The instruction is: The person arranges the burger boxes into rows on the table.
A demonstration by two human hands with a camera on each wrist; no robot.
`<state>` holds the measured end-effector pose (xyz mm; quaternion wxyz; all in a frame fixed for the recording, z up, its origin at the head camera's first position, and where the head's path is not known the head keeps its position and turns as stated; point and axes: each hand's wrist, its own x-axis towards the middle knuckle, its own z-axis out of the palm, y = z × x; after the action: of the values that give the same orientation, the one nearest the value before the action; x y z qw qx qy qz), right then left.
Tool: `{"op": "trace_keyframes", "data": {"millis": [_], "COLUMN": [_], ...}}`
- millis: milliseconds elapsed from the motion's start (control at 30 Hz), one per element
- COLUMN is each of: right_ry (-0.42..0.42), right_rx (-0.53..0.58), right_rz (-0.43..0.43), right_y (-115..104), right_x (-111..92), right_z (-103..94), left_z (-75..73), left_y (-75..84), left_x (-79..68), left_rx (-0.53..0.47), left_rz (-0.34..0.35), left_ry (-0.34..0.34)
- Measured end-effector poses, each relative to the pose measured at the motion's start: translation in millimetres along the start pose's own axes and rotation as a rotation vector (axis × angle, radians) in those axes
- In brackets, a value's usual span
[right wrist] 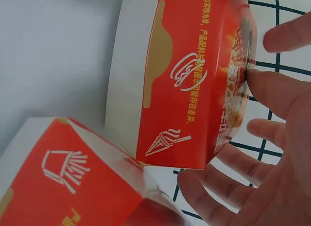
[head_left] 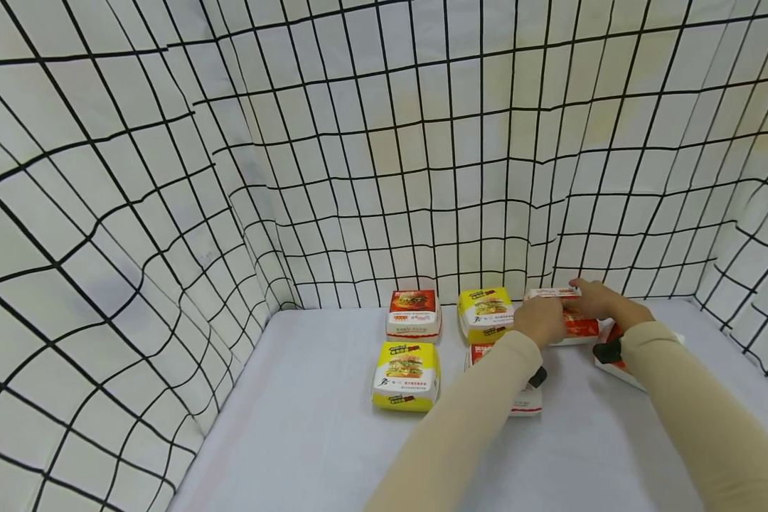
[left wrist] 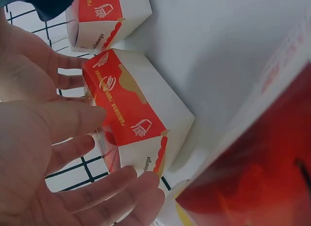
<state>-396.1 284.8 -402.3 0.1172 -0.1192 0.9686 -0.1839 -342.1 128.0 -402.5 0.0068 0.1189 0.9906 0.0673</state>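
A red and white burger box (head_left: 579, 328) stands in the back row, with both hands at it. My left hand (head_left: 540, 321) is at its left end; in the left wrist view the thumb lies against the red side and the fingers stretch along the end. My right hand (head_left: 594, 300) reaches over the right part. In the right wrist view its thumb and fairly straight fingers touch the printed top and edge of the box (right wrist: 182, 90). Another red box (head_left: 622, 364) sits angled below the right wrist, partly hidden.
Left of the hands are a yellow box (head_left: 486, 313) and a red box (head_left: 413, 314) in back, and a yellow box (head_left: 406, 377) in front. The left forearm partly covers a red box (head_left: 526, 404). Black netting (head_left: 422, 178) before white cloth borders the white table (head_left: 307, 412).
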Motion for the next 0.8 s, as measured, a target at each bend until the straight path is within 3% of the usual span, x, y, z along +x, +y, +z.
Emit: {"op": "trace_keyframes", "data": {"millis": [300, 600, 800], "right_ry": [-0.079, -0.102, -0.148], "right_rx": [0.040, 0.076, 0.154], "right_rz": [0.036, 0.047, 0.084], "right_y": [2.6, 10.3, 22.9], "right_x": [-2.7, -1.8, 0.9], "right_z": [1.5, -0.1, -0.3], "left_z": [8.7, 8.6, 7.2], "left_y": [-4.1, -3.8, -2.5], "left_x": [10.2, 15.1, 14.8], "left_rx": [0.079, 0.067, 0.042], "left_rz": [0.015, -0.010, -0.025], "left_ry": [0.039, 0.079, 0.067]}}
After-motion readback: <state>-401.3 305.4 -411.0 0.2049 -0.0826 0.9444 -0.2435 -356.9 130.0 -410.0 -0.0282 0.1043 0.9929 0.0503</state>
